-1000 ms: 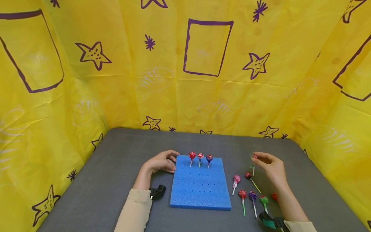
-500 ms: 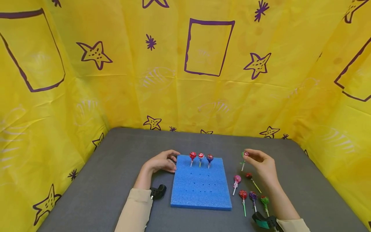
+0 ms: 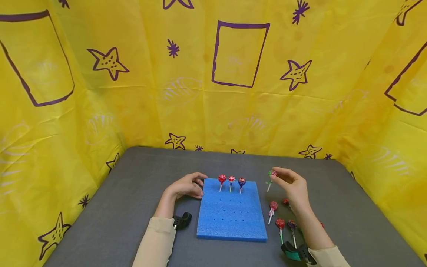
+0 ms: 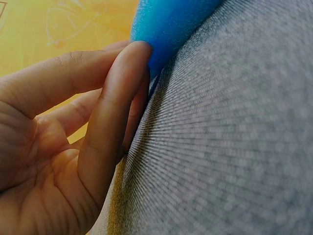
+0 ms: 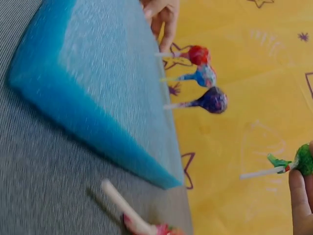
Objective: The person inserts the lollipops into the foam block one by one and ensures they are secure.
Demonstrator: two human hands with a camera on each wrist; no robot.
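Note:
With thumb and fingertips, my right hand [image 3: 291, 184] pinches a green-wrapped lollipop [image 3: 271, 173] by its head, the white stick pointing down. It hangs to the right of a blue foam board [image 3: 230, 230]. In the right wrist view this lollipop [image 5: 304, 160] shows its green wrapper, held by the fingers at the edge. My left hand [image 3: 187, 185] touches the board's upper left edge, fingers bent loosely; the left wrist view shows the fingertips [image 4: 139, 51] right against the foam [image 4: 164, 29]. A red lollipop [image 3: 222, 179], a red-and-white one [image 3: 231, 179] and a dark blue one [image 3: 241, 181] stand upright along the board's far side.
Rows of small holes dot the board's middle and near part. Right of it lie several loose lollipops: a pink one [image 3: 273, 206], a red one [image 3: 280, 223], a purple one [image 3: 291, 224], others partly under the right forearm. Yellow patterned cloth [image 3: 186, 111] surrounds the grey table [image 3: 110, 222].
My right hand has moved left toward the board, carrying the green-wrapped lollipop, whose stick now tilts slightly. My left hand stays at the board's edge.

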